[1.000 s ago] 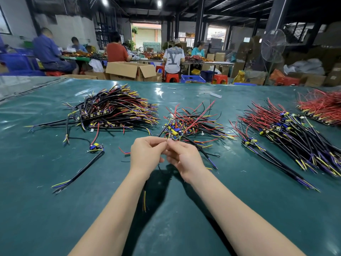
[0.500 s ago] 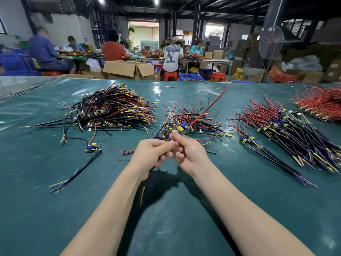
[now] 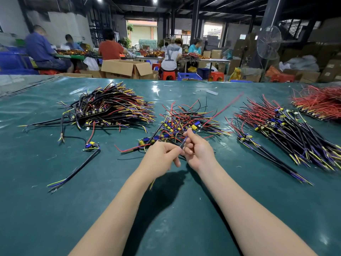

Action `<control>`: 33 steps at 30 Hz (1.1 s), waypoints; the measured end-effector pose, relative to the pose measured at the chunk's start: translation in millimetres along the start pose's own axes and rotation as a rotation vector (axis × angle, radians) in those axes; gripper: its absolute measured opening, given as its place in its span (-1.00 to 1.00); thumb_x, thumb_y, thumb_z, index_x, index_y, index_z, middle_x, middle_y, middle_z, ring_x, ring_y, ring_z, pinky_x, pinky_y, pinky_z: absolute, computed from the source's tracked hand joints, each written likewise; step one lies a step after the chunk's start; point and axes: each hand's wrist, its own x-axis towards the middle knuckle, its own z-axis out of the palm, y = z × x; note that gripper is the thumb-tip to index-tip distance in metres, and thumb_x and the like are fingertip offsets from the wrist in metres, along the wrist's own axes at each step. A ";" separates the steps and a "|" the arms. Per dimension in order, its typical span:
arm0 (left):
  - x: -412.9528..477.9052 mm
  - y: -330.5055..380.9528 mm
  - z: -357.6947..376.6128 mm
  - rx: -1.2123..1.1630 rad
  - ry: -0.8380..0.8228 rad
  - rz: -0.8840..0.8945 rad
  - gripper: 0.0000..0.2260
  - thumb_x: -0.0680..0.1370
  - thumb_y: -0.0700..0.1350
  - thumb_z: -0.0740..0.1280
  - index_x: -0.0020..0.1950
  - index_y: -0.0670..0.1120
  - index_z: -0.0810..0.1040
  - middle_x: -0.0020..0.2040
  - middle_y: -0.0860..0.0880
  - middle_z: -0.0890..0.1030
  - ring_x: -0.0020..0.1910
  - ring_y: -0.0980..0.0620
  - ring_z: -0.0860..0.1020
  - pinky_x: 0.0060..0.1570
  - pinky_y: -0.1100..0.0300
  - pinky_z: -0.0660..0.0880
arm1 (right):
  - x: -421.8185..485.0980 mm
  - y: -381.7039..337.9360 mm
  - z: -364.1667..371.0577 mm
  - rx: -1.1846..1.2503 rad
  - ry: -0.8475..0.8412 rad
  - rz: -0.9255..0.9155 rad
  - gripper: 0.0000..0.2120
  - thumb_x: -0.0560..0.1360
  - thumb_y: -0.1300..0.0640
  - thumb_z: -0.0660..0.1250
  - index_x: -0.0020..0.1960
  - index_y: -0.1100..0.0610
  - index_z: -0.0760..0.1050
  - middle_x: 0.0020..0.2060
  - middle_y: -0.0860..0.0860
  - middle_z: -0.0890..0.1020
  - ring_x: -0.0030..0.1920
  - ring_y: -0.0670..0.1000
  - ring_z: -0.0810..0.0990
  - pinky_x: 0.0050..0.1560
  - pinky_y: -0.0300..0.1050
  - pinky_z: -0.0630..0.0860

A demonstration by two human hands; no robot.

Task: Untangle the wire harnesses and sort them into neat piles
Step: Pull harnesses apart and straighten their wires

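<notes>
Harness (image 3: 184, 142) held between both hands.
Left hand (image 3: 160, 158) and right hand (image 3: 199, 154) each pinch it, fingers curled; tangled pile (image 3: 184, 120) at 12 o'clock on surface (image 3: 73, 200).

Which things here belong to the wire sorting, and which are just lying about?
Belong to the job: left hand, right hand, held harness pinched between them, tangled middle heap, left pile, right pile, red pile, stray harness.
Lying about: cardboard box, standing fan, red stool, blue crate.
</notes>
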 end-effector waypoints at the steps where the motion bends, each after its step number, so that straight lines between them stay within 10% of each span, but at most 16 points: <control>1: 0.2 -1.3 0.5 0.006 0.033 -0.023 -0.73 0.55 -0.19 0.21 -0.29 -0.04 0.59 -0.53 0.07 0.53 -0.64 0.18 0.31 -0.56 0.35 0.26 | 0.5 0.8 0.0 0.018 -0.014 -0.002 -0.74 0.55 0.18 0.22 -0.29 0.22 0.40 -0.65 -0.09 0.35 -0.69 -0.19 0.26 -0.70 -0.41 0.12; 5: 1.6 -8.4 -1.8 0.211 0.194 0.023 -0.74 0.55 -0.15 0.23 -0.29 -0.13 0.62 -0.43 0.01 0.60 -0.57 0.16 0.37 -0.34 0.21 0.37 | 1.6 0.8 2.3 0.055 -0.055 0.002 -0.73 0.56 0.18 0.22 -0.30 0.22 0.39 -0.65 -0.08 0.37 -0.68 -0.19 0.27 -0.71 -0.40 0.14; 27: -5.0 -0.9 0.2 0.011 -0.168 0.035 -0.72 0.57 -0.18 0.20 -0.27 0.03 0.57 -0.58 0.10 0.51 -0.65 0.22 0.33 -0.59 0.41 0.26 | 17.2 -15.8 -16.4 0.367 0.085 0.005 -0.70 0.58 0.12 0.18 -0.31 0.17 0.37 -0.69 -0.09 0.37 -0.74 -0.18 0.25 -0.71 -0.42 0.18; 33: -2.8 -8.5 -17.9 0.127 0.160 0.125 -0.72 0.51 -0.15 0.34 -0.42 0.00 0.55 -0.60 0.14 0.50 -0.66 0.20 0.38 -0.54 0.43 0.34 | 22.7 -27.5 -23.4 0.344 0.131 -0.067 -0.72 0.57 0.16 0.20 -0.30 0.19 0.39 -0.68 -0.09 0.38 -0.71 -0.18 0.27 -0.68 -0.43 0.20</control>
